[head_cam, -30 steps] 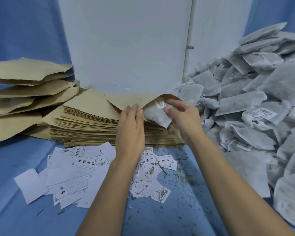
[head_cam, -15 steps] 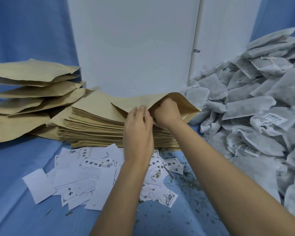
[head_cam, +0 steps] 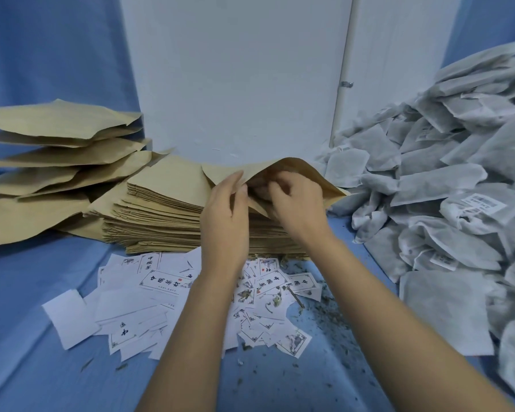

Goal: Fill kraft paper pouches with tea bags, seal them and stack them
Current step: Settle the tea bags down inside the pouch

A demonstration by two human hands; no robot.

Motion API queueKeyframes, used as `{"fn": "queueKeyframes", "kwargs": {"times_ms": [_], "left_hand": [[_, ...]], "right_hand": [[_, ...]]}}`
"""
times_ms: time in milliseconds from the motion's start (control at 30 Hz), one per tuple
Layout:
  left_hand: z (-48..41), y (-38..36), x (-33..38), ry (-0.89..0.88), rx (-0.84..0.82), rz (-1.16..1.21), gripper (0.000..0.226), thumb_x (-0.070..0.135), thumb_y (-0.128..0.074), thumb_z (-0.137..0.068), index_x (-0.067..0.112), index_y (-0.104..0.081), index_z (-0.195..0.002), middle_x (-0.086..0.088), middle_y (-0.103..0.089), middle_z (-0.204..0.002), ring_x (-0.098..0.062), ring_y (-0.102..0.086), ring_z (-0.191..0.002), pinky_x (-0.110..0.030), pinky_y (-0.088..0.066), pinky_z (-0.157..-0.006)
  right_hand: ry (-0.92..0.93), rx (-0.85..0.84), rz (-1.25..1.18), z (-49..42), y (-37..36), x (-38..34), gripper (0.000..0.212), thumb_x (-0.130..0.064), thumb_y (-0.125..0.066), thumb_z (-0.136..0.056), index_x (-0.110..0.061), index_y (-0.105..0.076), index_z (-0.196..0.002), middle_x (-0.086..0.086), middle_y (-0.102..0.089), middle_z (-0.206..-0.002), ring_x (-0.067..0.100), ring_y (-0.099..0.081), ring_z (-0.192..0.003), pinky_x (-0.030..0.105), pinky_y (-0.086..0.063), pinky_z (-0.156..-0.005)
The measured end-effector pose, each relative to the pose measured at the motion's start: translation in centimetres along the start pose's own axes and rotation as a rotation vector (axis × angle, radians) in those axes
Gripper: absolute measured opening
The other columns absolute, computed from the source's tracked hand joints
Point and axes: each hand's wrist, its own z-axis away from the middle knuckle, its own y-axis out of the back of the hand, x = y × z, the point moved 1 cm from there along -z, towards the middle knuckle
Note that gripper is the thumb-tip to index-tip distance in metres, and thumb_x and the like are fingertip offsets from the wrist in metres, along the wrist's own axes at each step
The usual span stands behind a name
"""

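Head view: the left hand (head_cam: 223, 215) had its grip clamped on the upper lip of a brown paper pouch (head_cam: 295, 171), held open atop the pouch stack (head_cam: 161, 215). The right hand (head_cam: 298, 206) curled inside the mouth; what its grip held could not be told. Likely best: keep the mouth wide and seat the tea bag deep, clear of the sealing edge.
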Motion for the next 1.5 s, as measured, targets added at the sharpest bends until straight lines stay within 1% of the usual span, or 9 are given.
{"fn": "queueKeyframes", "kwargs": {"times_ms": [67, 167, 300, 467, 567, 667, 933, 1200, 1500], "left_hand": [[-0.2, 0.3, 0.0, 0.04, 0.032, 0.071, 0.026, 0.018, -0.049, -0.097, 0.022, -0.064, -0.119, 0.015, -0.061, -0.116, 0.008, -0.051, -0.107, 0.0, -0.035, -0.089], [-0.4, 0.4, -0.1, 0.072, 0.036, 0.082, 0.026, 0.015, -0.053, -0.095, 0.021, -0.067, -0.116, 0.018, -0.059, -0.113, 0.013, -0.05, -0.105, 0.002, -0.034, -0.088], [-0.3, 0.2, -0.1, 0.072, -0.005, 0.078, 0.026, 0.015, -0.051, -0.097, 0.019, -0.065, -0.118, 0.017, -0.057, -0.116, 0.009, -0.049, -0.108, 0.001, -0.033, -0.091], [-0.3, 0.3, -0.2, 0.073, 0.011, 0.053, 0.027, 0.016, -0.047, -0.098, 0.018, -0.064, -0.119, 0.012, -0.061, -0.113, 0.004, -0.052, -0.105, -0.002, -0.036, -0.088], [-0.3, 0.2, -0.2, 0.072, 0.014, 0.047, 0.026, 0.016, -0.048, -0.098, 0.018, -0.064, -0.119, 0.012, -0.062, -0.112, 0.004, -0.052, -0.104, -0.003, -0.036, -0.087], [-0.3, 0.2, -0.2, 0.077, 0.018, 0.045, 0.026, 0.016, -0.048, -0.098, 0.018, -0.065, -0.117, 0.011, -0.063, -0.111, 0.003, -0.054, -0.102, -0.002, -0.037, -0.084], [-0.2, 0.3, -0.2, 0.092, 0.021, 0.045, 0.025, 0.017, -0.048, -0.098, 0.02, -0.065, -0.117, 0.012, -0.063, -0.11, 0.003, -0.054, -0.102, -0.001, -0.037, -0.083], [-0.1, 0.0, -0.1, 0.085, 0.021, 0.038, 0.026, 0.018, -0.047, -0.098, 0.019, -0.064, -0.118, 0.013, -0.061, -0.111, 0.005, -0.051, -0.102, 0.005, -0.033, -0.081], [0.2, -0.4, -0.1, 0.073, 0.066, 0.089, 0.024, 0.018, -0.05, -0.097, 0.02, -0.067, -0.114, 0.019, -0.061, -0.103, 0.02, -0.051, -0.093, 0.004, -0.034, -0.08]], "right_hand": [[-0.006, 0.016, -0.181, 1.1, 0.9, -0.4, 0.02, -0.023, -0.049, -0.077, -0.023, -0.067, -0.068, -0.01, -0.065, -0.067, 0.005, -0.055, -0.063, 0.023, -0.043, -0.059], [-0.109, -0.419, -0.305, 2.0, 1.7, -0.7, 0.023, -0.021, -0.048, -0.074, -0.015, -0.067, -0.061, -0.004, -0.058, -0.048, 0.01, -0.047, -0.041, 0.02, -0.038, -0.045], [-0.184, -0.914, 0.136, 2.7, 1.2, 0.0, 0.021, -0.019, -0.055, -0.088, -0.009, -0.069, -0.077, 0.002, -0.067, -0.062, 0.014, -0.058, -0.049, 0.018, -0.041, -0.043], [-0.218, -1.073, 0.677, 3.5, 0.8, 0.7, 0.051, -0.056, -0.068, -0.078, -0.008, -0.069, -0.097, 0.0, -0.059, -0.08, 0.019, -0.055, -0.075, 0.026, -0.043, -0.059], [-0.253, -1.052, 0.675, 3.9, 0.7, 0.7, 0.052, -0.058, -0.069, -0.076, -0.006, -0.062, -0.077, 0.0, -0.051, -0.072, 0.019, -0.049, -0.068, 0.027, -0.041, -0.061], [-0.306, -1.038, 0.611, 4.0, 0.6, 0.7, 0.054, -0.054, -0.07, -0.078, -0.003, -0.067, -0.097, 0.001, -0.055, -0.083, 0.02, -0.052, -0.077, 0.028, -0.044, -0.068], [-0.274, -0.833, 0.293, 2.9, 2.4, -0.2, 0.014, -0.019, -0.077, -0.078, -0.018, -0.064, -0.076, -0.01, -0.06, -0.066, 0.003, -0.054, -0.062, 0.016, -0.039, -0.049], [-0.002, 0.161, -0.023, 1.0, 6.2, -1.8, 0.02, -0.012, -0.057, -0.087, -0.021, -0.073, -0.096, -0.01, -0.072, -0.09, 0.007, -0.064, -0.087, 0.031, -0.051, -0.079], [0.003, -0.095, 0.342, 0.9, 1.7, 0.9, 0.026, -0.014, -0.056, -0.086, -0.027, -0.075, -0.098, 0.005, -0.071, -0.086, 0.028, -0.061, -0.085, 0.034, -0.049, -0.069]]}}
